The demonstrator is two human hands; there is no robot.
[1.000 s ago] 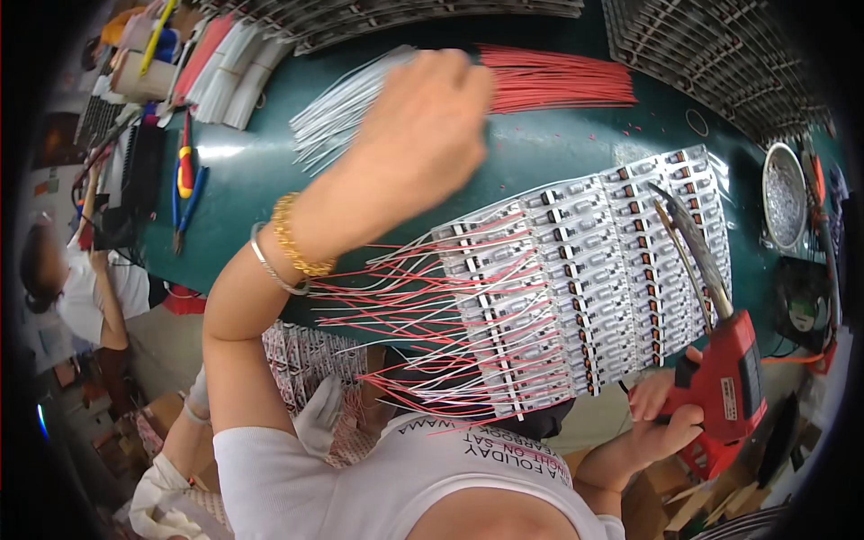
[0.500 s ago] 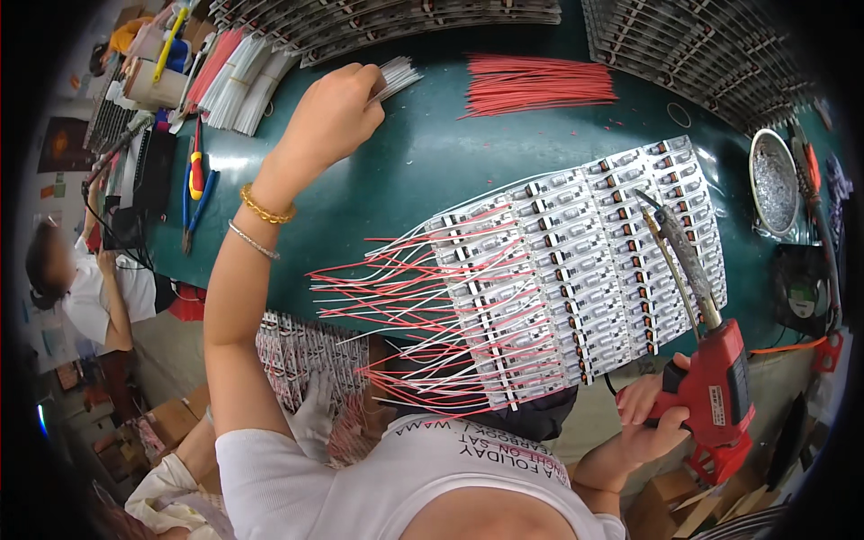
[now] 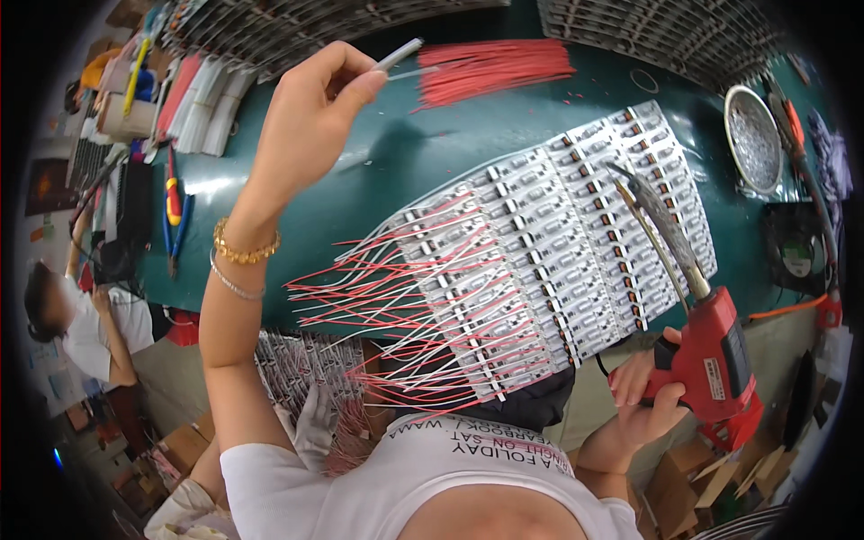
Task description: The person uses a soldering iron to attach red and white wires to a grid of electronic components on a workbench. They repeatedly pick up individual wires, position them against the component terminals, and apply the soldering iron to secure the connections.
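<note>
My left hand (image 3: pixel 317 106) is raised over the far side of the green table, its thumb and fingers closed on a small bundle of white wires (image 3: pixel 400 56). The ends of that bundle point toward a pile of red wires (image 3: pixel 495 72). In my right hand (image 3: pixel 641 396) is a red soldering gun (image 3: pixel 716 360), gripped by its handle. Its metal tip and a thin feed tube reach over a panel of small white circuit boards (image 3: pixel 562 261). Red and white wires (image 3: pixel 387 288) trail from the panel's left end, off toward the table's front edge.
Pliers with blue handles and a red-yellow tool (image 3: pixel 175 202) lie at left, near bundled wires (image 3: pixel 202 108). Stacked panels (image 3: pixel 666 36) line the far edge. A metal bowl (image 3: pixel 752 139) and a small black fan (image 3: pixel 796 252) are at right. Another person (image 3: pixel 108 324) sits at left.
My left hand has lifted the white wires off the table and turned, bringing them near the red pile. My right hand still holds the soldering gun over the panel. The whole view has shifted slightly.
</note>
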